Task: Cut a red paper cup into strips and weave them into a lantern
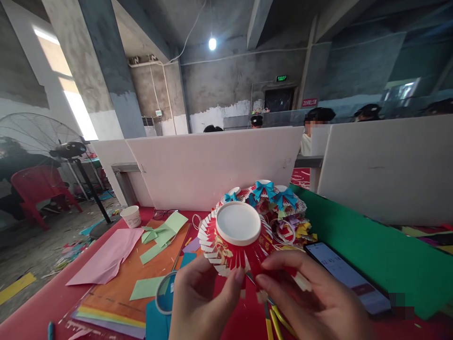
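A red and white pleated paper piece with a round white disc on top is held up over the table. My left hand grips its lower left edge between thumb and fingers. At its lower right, my right hand has thumb and forefinger pinched at a red strip of the piece. Below and between the hands lie yellow-handled scissors, partly hidden. Behind the piece is a pile of similar paper pieces with blue bows.
A phone lies at right on green cloth. Pink paper, green slips, a tape roll and a paper cup are at left. A white partition stands behind; people sit beyond it.
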`<action>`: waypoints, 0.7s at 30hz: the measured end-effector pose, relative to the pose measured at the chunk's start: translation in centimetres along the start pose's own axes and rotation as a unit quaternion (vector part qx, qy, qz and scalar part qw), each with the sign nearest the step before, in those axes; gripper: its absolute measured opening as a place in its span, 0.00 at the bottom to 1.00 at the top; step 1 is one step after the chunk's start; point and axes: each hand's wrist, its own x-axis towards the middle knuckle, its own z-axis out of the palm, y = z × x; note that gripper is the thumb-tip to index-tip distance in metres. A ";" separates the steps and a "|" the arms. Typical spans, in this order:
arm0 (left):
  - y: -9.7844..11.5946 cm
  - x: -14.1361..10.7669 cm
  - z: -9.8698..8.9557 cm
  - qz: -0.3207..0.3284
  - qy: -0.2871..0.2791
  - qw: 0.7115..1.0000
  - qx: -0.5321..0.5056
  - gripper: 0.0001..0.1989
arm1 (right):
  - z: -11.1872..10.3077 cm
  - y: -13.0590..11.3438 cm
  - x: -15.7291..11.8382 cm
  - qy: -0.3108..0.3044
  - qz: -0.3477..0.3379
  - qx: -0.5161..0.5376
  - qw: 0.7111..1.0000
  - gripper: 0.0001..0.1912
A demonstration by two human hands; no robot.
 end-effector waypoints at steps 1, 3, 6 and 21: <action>-0.1 0.0 -0.1 -0.025 -0.007 0.999 -0.033 0.05 | 0.2 0.1 0.0 0.006 -0.025 -0.022 0.999 0.06; -0.3 0.1 -0.3 -0.063 -0.019 0.994 -0.089 0.05 | 0.6 0.2 0.0 0.009 -0.061 -0.058 0.996 0.07; -0.5 0.3 -0.6 -0.085 -0.038 0.987 -0.127 0.04 | 1.0 0.4 -0.1 0.002 -0.079 -0.099 0.992 0.06; 0.3 0.2 -0.2 -0.123 -0.037 0.958 -0.257 0.04 | 2.1 0.5 -0.4 -0.033 -0.197 -0.132 0.971 0.12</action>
